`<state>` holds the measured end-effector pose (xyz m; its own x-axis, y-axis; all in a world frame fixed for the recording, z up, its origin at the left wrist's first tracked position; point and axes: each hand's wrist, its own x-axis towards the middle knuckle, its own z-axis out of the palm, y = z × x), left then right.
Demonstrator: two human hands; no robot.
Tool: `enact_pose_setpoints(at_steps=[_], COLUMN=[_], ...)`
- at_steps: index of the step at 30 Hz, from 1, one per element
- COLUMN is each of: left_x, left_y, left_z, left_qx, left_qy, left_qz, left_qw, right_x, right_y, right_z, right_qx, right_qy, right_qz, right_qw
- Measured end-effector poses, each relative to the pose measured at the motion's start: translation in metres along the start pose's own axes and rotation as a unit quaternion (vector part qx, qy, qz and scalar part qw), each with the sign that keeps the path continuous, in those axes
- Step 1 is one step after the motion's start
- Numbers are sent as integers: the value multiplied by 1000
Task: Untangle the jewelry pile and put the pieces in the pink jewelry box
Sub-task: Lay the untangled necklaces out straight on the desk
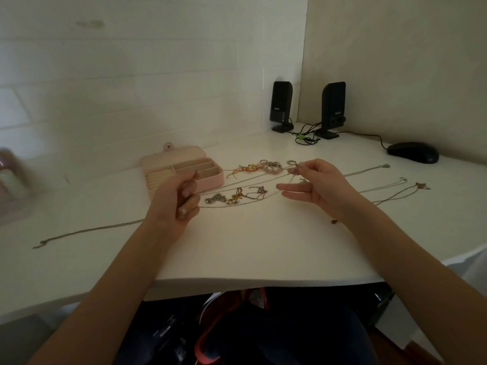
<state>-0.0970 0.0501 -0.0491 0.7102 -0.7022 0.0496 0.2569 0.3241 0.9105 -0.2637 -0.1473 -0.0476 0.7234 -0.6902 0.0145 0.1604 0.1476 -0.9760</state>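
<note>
The pink jewelry box [210,177] lies open on the white desk, its lid [174,154] flat behind it and its compartments showing. Right of it sits a cluster of rings and coloured bracelets [266,166]. A second tangle of chains [234,197] lies nearer me. Thin silver chains [369,171] run across the desk to both sides. My left hand [176,198] is curled in front of the box, pinching a thin chain. My right hand [313,185] pinches a small piece of jewelry [293,171] between thumb and forefinger, its other fingers spread.
Two black speakers [281,106] [332,109] with tangled cables stand in the back corner. A black mouse [413,152] lies at the far right. A long chain [87,231] trails toward the left edge. The desk's front edge [263,280] is close to my lap.
</note>
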Motion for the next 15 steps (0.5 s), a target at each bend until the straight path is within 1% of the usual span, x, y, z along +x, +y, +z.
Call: enact_pose_setpoints(at_steps=[4, 7, 9, 11, 13, 14, 15], left_x=[0, -1, -2, -3, -4, -3, -3], left_y=[2, 1, -2, -7, -14, -18, -21], left_z=[-2, -1, 2, 3, 1, 0, -1], left_qx=[-14, 43, 111, 212, 317, 380, 444], left_qy=[8, 17, 24, 35, 34, 34, 33], left_qz=[1, 37, 91, 158, 215, 246, 284], left_qw=[1000, 998, 989, 964, 923, 891, 849], right_x=[3, 2, 1, 1, 2, 2, 3], right_y=[-2, -4, -4, -5, -6, -6, -6], right_z=[-3, -1, -2, -4, -5, -6, -7], right_qx=[-15, 15, 43, 60, 65, 62, 55], right_qy=[40, 44, 49, 58, 76, 88, 104], right_qz=[8, 12, 10, 4, -2, -6, -13], right_qw=[999, 999, 998, 996, 995, 994, 993])
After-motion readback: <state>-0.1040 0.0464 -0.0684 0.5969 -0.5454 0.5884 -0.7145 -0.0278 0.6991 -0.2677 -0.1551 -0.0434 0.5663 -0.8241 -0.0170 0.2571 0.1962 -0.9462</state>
